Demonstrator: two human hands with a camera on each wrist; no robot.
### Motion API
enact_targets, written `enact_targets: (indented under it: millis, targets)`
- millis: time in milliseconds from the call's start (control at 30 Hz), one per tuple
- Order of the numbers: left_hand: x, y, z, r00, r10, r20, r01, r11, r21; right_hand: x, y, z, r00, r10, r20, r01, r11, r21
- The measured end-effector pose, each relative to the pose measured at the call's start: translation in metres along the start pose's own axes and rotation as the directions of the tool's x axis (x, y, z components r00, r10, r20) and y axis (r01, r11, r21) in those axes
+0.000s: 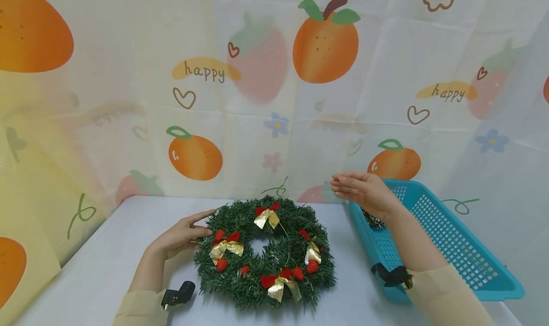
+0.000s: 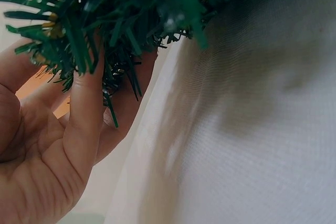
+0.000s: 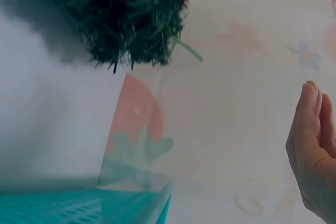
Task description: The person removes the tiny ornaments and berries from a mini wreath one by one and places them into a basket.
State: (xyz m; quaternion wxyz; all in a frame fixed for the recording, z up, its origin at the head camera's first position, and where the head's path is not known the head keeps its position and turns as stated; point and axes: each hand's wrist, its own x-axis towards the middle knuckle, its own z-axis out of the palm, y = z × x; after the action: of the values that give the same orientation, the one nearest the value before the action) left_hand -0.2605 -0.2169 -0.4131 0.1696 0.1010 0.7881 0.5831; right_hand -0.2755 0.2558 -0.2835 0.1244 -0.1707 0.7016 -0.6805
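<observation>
A green Christmas wreath (image 1: 309,216) with gold-and-red bows and red berries is on the white table. At its left edge, my left hand (image 1: 182,238) grips the greenery. In the left wrist view, fingers (image 2: 86,119) of that hand reach in among the needles, which hide their tips. My right hand (image 1: 364,192) is raised over the back left corner of the blue-green basket (image 1: 450,235). Its fingers are straight and close together, holding nothing. The right wrist view shows this right hand (image 3: 315,150) apart from the wreath (image 3: 136,24).
Inside the basket, a dark, speckled item (image 1: 374,219) is partly hidden behind my right forearm. A curtain (image 1: 253,140) printed with fruit hangs behind the white table (image 1: 107,254). The basket stands to the right of the wreath, with a gap between them.
</observation>
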Motion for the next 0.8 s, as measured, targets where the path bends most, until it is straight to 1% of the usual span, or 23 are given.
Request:
enact_targets:
  millis: [200, 400, 633, 800]
  targets:
    - [-0.001, 0.000, 0.000, 1.000, 0.003, 0.004, -0.003, 1.000, -0.001, -0.007, 0.005, 0.012, 0.999, -0.020, 0.032, 0.021, 0.999, -0.027]
    - [0.001, 0.000, -0.001, 1.000, 0.005, 0.011, -0.005, 1.000, -0.004, -0.015, 0.011, 0.022, 0.999, 0.001, 0.046, 0.001, 0.999, -0.040]
    - [0.001, -0.002, -0.001, 1.000, 0.010, 0.011, -0.010, 1.000, -0.002, -0.023, 0.021, 0.031, 0.994, -0.001, 0.113, -0.001, 1.000, 0.019]
    - [0.001, -0.001, -0.001, 1.000, 0.009, 0.014, -0.009, 1.000, 0.000, -0.028, 0.030, 0.035, 0.990, 0.006, 0.141, -0.008, 1.000, 0.010]
